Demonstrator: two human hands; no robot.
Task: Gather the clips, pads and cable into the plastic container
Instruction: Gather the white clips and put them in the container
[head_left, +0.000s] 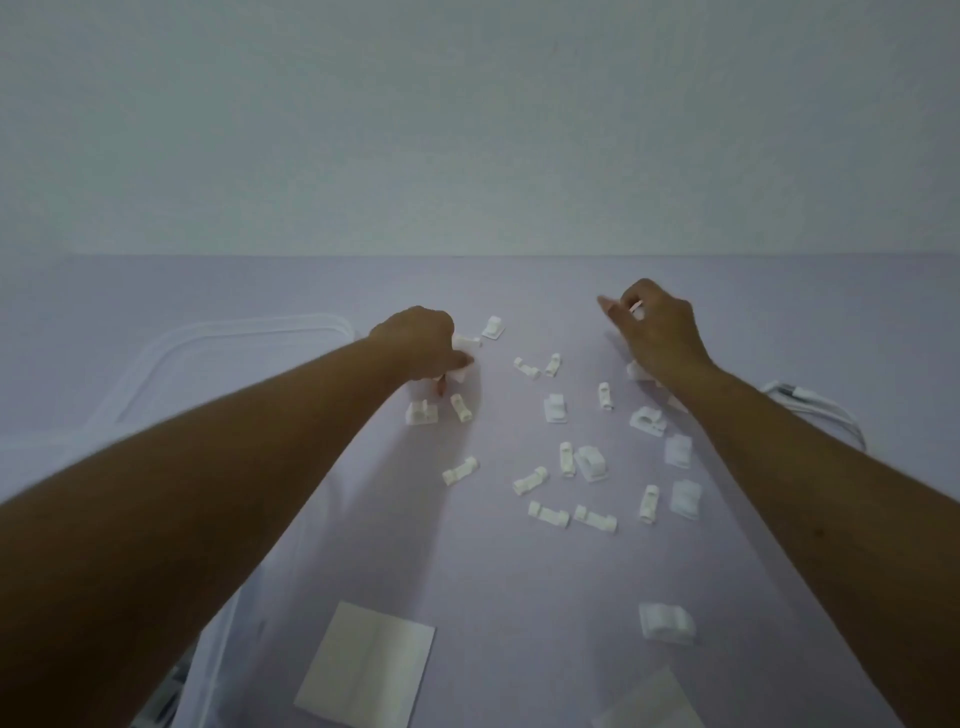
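Note:
Several small white clips lie scattered over the pale lilac table. My left hand reaches over the far left of the scatter, its fingers curled round white clips. At the far right, my right hand pinches one white clip between thumb and fingers. A white pad lies near the front, a second pad at the bottom edge. The white cable curls beyond my right forearm. The clear plastic container stands at lower left, mostly hidden under my left arm.
A clear plastic lid lies flat at the left, behind my left forearm. A pale wall rises behind the table's far edge.

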